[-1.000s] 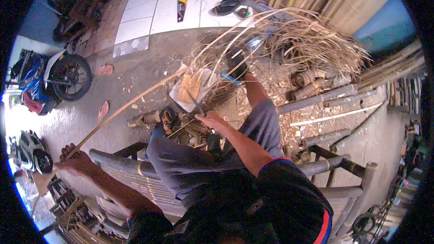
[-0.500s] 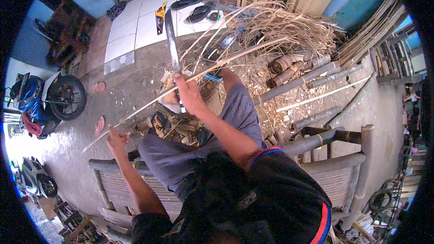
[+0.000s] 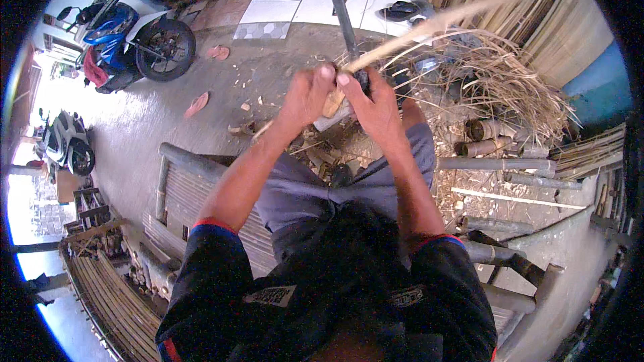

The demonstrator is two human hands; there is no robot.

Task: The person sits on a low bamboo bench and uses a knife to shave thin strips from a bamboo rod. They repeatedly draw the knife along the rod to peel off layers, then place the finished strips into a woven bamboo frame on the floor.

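1. L hand (image 3: 305,97) had come in from well out left, where it was off the strip a moment earlier; now it sat just beside R hand (image 3: 376,104).
2. L grip: narrow, thumb & fingers closed on the strip (image 3: 396,43) AFAICT.
3. R grip: wrapped round the dark handle of the knife (image 3: 337,7), as before, w/ thumb laid against the strip; blade pointed away, out over the tiles' near edge (image 3: 261,10).
4. Strip's held part was up abt. over the block's far edge (image 3: 325,123), hidden by hands; the long end ran right, blurred, above the heap (image 3: 496,74).
5. Meaning, imo: repositioning prob. done, both hands set for close work at the blade's base. Couldn't tell if the edge was biting.
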